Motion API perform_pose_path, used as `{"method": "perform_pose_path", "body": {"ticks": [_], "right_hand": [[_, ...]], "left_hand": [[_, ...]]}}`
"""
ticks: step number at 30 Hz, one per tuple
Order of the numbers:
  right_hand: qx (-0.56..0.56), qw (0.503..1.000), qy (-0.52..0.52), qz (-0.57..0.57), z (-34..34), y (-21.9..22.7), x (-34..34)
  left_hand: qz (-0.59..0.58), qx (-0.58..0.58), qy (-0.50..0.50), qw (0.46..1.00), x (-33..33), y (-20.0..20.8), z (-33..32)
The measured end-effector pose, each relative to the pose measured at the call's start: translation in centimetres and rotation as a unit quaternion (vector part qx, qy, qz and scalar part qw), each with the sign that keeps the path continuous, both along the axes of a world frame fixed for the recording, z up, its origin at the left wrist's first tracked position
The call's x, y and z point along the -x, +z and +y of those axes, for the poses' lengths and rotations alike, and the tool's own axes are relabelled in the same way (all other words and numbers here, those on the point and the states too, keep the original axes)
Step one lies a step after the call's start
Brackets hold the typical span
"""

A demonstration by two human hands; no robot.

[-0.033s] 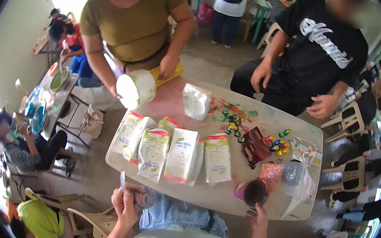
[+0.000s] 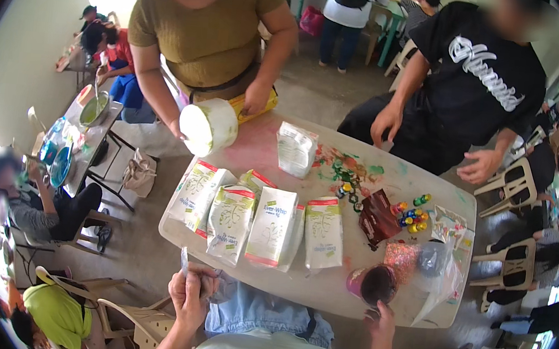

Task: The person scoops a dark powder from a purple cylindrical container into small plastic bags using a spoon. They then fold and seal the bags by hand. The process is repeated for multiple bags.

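Note:
My left hand (image 2: 190,294) is closed in front of the table's near edge, left of centre. Out of it stick a thin pale strip (image 2: 184,260) and a crumpled greyish plastic piece (image 2: 224,287); their exact kind is hard to make out. At the near right, a maroon tub (image 2: 355,282) with dark contents tips toward me, my right hand (image 2: 381,319) closed at its near rim. Beside the tub lies a clear bag of pink-orange sprinkles (image 2: 401,257). Several white-and-green cartons (image 2: 272,232) stand between my hands and the far side.
The white table (image 2: 247,285) has colour stains. On it are a brown pouch (image 2: 378,219), small colouring bottles (image 2: 415,219), plastic bags (image 2: 445,267) and an opened white carton (image 2: 295,150). Across stand a person tilting a white bucket (image 2: 208,128) and a seated person in black (image 2: 469,85).
The whole view has shifted slightly, so things sit a little lower and further right. Both hands keep their grips.

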State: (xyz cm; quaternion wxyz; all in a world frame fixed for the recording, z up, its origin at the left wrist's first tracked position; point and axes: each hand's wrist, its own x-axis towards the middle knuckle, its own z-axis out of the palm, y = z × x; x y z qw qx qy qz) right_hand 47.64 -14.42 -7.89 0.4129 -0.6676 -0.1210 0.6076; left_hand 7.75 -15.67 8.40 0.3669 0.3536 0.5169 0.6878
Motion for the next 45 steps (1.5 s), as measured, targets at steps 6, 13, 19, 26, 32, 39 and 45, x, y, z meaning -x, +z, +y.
{"method": "perform_pose_path", "body": {"ticks": [6, 13, 19, 26, 32, 39, 45], "right_hand": [[-0.025, 0.998, -0.060, -0.027, 0.2, 1.3, 1.3], [-0.101, 0.993, -0.039, -0.053, 0.1, 8.1, 4.3], [-0.188, 0.981, 0.018, -0.046, 1.9, 12.1, 9.8], [-0.247, 0.949, 0.168, 0.097, 4.8, 14.6, 21.8], [-0.195, 0.931, 0.245, 0.187, 4.7, 13.9, 30.9], [-0.175, 0.896, 0.342, 0.221, 3.8, 12.8, 34.8], [-0.176, 0.909, 0.321, 0.201, 2.6, 12.0, 36.0]], "left_hand": [[-0.031, -0.013, 0.046, 0.998, 1.8, 0.6, -0.7], [-0.027, -0.014, 0.072, 0.997, 6.0, 0.7, -1.6], [-0.136, 0.026, 0.085, 0.987, 7.9, 0.8, -3.2], [-0.103, 0.092, 0.053, 0.989, 10.4, -0.6, -5.7], [-0.262, 0.044, 0.162, 0.950, 11.4, -1.9, -7.6], [-0.213, 0.019, 0.122, 0.969, 12.8, -2.9, -8.3], [-0.234, 0.073, 0.117, 0.963, 13.2, -2.9, -7.6]]}}
